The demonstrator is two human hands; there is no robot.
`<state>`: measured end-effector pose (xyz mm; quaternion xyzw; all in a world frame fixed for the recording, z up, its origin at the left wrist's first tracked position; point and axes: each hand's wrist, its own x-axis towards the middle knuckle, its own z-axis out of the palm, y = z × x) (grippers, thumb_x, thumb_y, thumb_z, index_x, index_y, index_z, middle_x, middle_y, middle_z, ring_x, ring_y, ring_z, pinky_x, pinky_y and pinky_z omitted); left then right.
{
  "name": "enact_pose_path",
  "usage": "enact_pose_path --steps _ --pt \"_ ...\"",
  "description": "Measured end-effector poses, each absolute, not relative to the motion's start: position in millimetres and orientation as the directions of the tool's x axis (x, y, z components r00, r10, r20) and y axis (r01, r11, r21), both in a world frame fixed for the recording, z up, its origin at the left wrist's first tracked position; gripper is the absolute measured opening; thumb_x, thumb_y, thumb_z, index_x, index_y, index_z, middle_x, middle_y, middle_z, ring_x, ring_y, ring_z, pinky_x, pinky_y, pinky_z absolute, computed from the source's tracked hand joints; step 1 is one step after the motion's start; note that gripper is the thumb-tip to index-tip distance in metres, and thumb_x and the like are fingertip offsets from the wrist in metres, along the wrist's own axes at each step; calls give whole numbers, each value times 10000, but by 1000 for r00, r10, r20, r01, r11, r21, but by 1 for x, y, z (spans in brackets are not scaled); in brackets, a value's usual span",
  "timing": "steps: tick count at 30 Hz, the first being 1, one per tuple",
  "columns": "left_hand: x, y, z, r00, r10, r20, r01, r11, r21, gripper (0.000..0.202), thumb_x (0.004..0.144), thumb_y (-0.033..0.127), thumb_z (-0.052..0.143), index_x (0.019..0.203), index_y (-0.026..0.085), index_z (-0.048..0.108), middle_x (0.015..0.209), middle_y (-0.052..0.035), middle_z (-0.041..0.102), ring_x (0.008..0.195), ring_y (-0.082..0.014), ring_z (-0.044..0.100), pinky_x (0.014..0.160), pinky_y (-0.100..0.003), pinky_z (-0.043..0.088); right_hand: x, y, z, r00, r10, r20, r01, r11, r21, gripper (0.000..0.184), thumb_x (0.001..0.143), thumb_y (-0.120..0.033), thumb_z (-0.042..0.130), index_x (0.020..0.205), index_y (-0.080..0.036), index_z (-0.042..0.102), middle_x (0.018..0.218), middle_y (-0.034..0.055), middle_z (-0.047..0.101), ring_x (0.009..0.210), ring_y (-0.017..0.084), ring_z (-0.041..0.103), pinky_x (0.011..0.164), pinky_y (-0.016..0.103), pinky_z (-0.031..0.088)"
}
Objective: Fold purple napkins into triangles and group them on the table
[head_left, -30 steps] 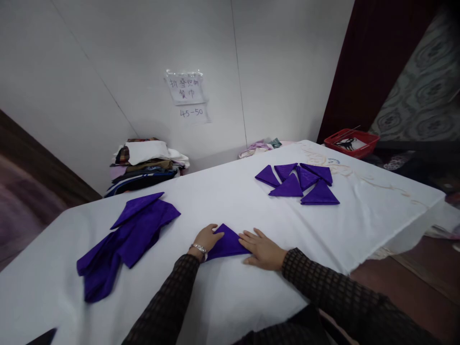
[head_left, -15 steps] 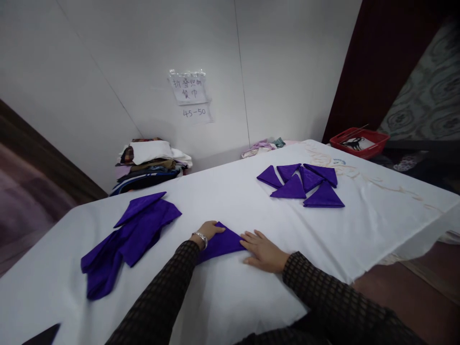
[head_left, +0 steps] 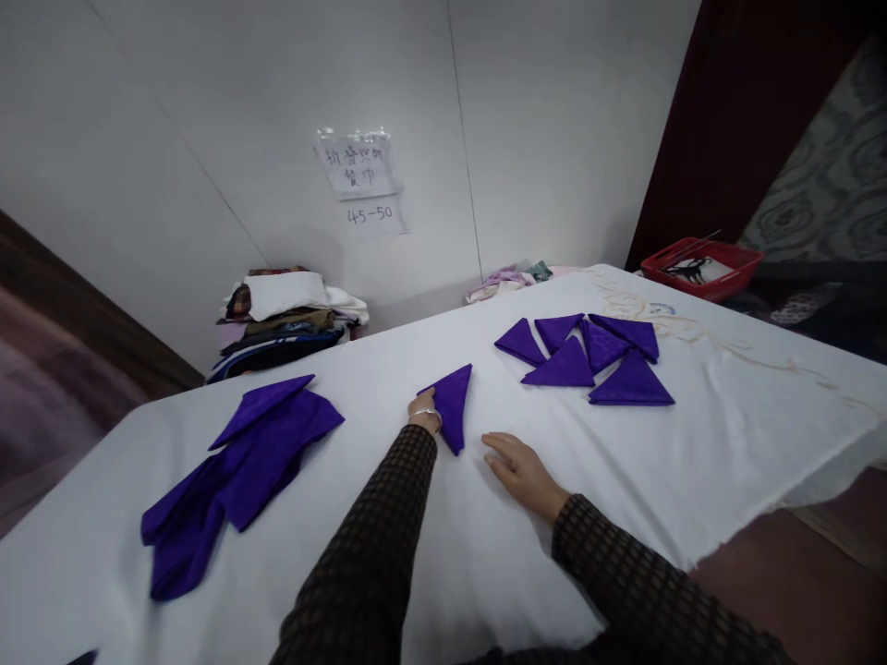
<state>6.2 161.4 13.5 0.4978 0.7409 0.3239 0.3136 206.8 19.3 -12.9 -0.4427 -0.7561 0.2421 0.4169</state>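
The left hand (head_left: pixel 424 406) holds 1 napkin (head_left: pixel 454 406), now turned and farther out on the table (head_left: pixel 384 374), between 1 cloth pile (head_left: pixel 263 453) and 6 triangles (head_left: pixel 572 367); the right hand (head_left: pixel 523 471), off it now, is half spread.

We counted seven folded purple triangles (head_left: pixel 454 406), one left hand (head_left: pixel 423 405), one right hand (head_left: pixel 527 474), one red basket (head_left: pixel 735 280).

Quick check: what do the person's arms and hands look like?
Both sleeves are long and dark with a small brownish check. The left hand has a silvery bracelet at the wrist; the right hand shows none. Neither wears a glove.
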Motion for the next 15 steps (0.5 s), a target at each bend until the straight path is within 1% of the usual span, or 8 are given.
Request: enact_pose_path --steps 4,10,12,15 --pt "49 185 9 -291 935 -203 481 327 814 342 860 339 559 1162 181 530 1169 -80 553 1009 -203 569 827 -390 498 210 20 -7 -248 874 418 440 486 -755 305 884 -296 445 1122 -205 612 1079 86 652 1019 203 581 900 380 469" --pt "91 218 5 -297 904 -306 410 410 814 328 864 338 552 1157 192 534 1170 -74 554 1007 -199 569 826 -386 498 214 19 2 -283 871 401 411 488 -770 273 870 -240 443 1074 -206 621 1020 73 669 957 191 595 852 344 478" --pt "94 223 4 -313 896 -315 401 426 811 328 862 338 555 1155 192 536 1169 -75 554 1008 -199 569 826 -383 498 215 17 6 -311 864 396 413 498 -763 268 871 -230 434 1062 -202 619 995 69 670 935 185 596 832 328 478" --pt "93 225 1 -338 899 -279 416 409 812 318 863 337 554 1149 199 540 1171 -74 554 1012 -198 568 828 -377 496 214 14 14 -372 850 373 418 512 -750 253 883 -223 411 1022 -210 623 938 52 673 892 174 595 800 305 475"
